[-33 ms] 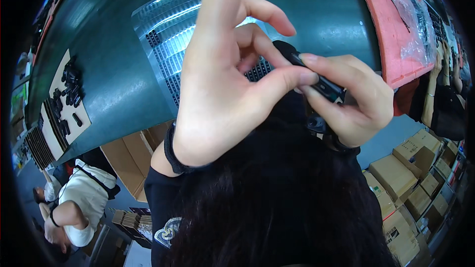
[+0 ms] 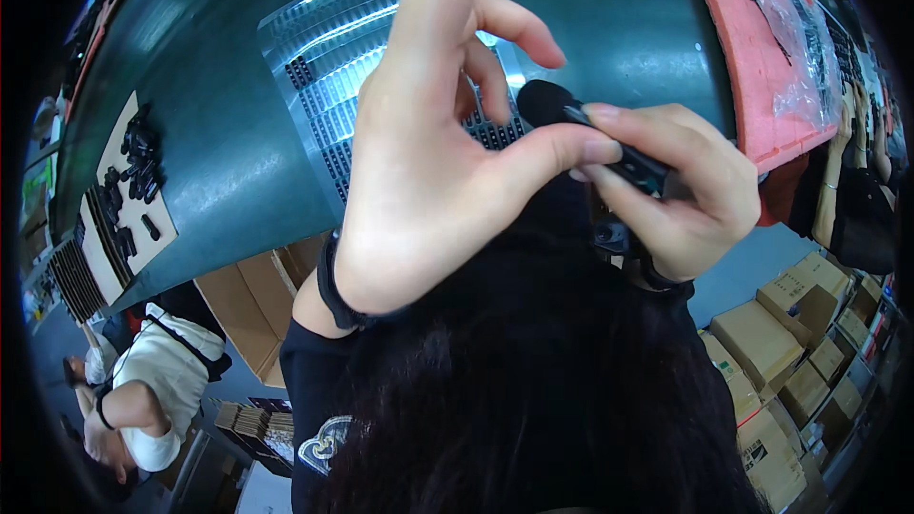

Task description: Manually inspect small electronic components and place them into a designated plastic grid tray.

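A finger of the left hand (image 2: 409, 190) has drawn back from the black device (image 2: 635, 166), and the device's rounded far end shows more fully; the right hand (image 2: 695, 171) has hardly shifted. The device is held up before the person's chest, to the right of and nearer than most of the clear tray (image 2: 352, 29) on the counter (image 2: 228, 143). Its long axis slants from far left to near right, the rounded end jutting past the right fingertips. The right hand is nearer, its narrow grip pinching the device; the left grip is wide, only its thumb touching. Dark print marks a carton (image 2: 773, 462) at the near right; any writing on the device is too small to read.
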